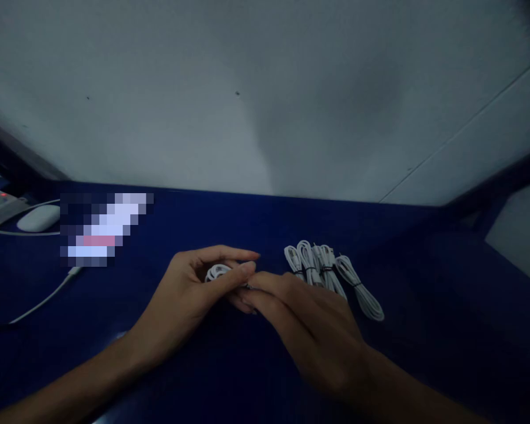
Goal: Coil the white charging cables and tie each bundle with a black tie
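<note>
1. Left hand: fingers curled closed around a smooth, looped white cable, seven o'clock from centre.
2. Right hand: fingers pinched onto its three-o'clock end.
3. Slim oval cable bundles: three o'clock, on blue surface.

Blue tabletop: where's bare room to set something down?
The blue tabletop shows bare between the left hand and the pale wall, and right of the rightmost cable bundle. It's crowded at far left, with the white mouse, white cords and a pixelated bright object, and just beyond the right hand, where cable bundles sit close together.
</note>
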A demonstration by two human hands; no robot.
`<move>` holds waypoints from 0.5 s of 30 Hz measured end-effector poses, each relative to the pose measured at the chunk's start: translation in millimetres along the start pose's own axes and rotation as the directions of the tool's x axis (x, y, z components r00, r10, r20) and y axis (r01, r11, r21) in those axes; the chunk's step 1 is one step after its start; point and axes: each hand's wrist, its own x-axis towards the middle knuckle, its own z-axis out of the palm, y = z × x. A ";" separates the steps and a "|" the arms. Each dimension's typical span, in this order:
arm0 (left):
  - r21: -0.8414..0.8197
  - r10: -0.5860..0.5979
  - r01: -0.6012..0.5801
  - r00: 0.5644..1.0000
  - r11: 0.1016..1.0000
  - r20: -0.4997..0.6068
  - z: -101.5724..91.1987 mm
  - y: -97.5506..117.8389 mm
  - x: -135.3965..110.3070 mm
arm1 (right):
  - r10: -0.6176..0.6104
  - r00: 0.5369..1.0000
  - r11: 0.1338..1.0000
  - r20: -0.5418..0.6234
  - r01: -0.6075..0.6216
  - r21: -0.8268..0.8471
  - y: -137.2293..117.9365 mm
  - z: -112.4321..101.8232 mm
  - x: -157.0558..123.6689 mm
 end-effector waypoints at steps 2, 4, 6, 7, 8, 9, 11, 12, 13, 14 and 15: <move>-0.019 0.014 -0.014 1.000 1.000 -0.016 0.2 0.5 1.1 | -0.097 0.994 0.995 -0.044 0.096 -0.020 2.8 1.1 -2.0; -0.036 0.009 -0.009 1.000 0.999 -0.008 0.0 1.0 2.3 | -0.130 0.991 0.991 -0.039 0.129 -0.037 5.1 2.4 -3.4; -0.043 -0.015 0.016 1.000 0.999 0.020 -0.5 1.1 3.4 | -0.132 0.991 0.991 -0.010 0.131 -0.037 6.4 3.4 -4.1; -0.038 -0.027 0.028 0.999 0.999 0.029 -0.9 1.0 3.7 | -0.133 0.991 0.990 0.003 0.133 -0.039 6.6 3.6 -4.4; -0.030 -0.030 0.031 0.999 0.999 0.032 -1.3 0.8 3.8 | -0.135 0.991 0.990 0.016 0.136 -0.044 6.6 3.7 -4.7; -0.021 -0.027 0.028 0.999 0.999 0.030 -1.7 0.6 3.6 | -0.138 0.990 0.989 0.034 0.140 -0.051 6.5 3.6 -5.1; -0.005 -0.015 0.015 1.000 1.000 0.022 -1.9 0.7 2.3 | -0.148 0.986 0.985 0.073 0.154 -0.075 6.0 3.2 -5.6; 0.004 -0.008 0.008 1.000 1.000 0.020 -1.7 1.1 1.2 | -0.157 0.985 0.983 0.078 0.163 -0.084 5.7 3.0 -5.6; 0.016 -0.002 0.001 1.000 1.000 0.022 -1.3 1.8 0.0 | -0.166 0.983 0.981 0.074 0.172 -0.092 5.4 3.0 -5.5; 0.028 0.005 -0.006 1.000 1.000 0.027 -0.7 2.8 -1.3 | -0.175 0.982 0.978 0.065 0.181 -0.101 5.1 3.1 -5.1; 0.036 0.011 -0.012 0.999 0.999 0.034 0.1 4.0 -2.6 | -0.176 0.982 0.977 0.062 0.182 -0.112 4.8 3.2 -4.4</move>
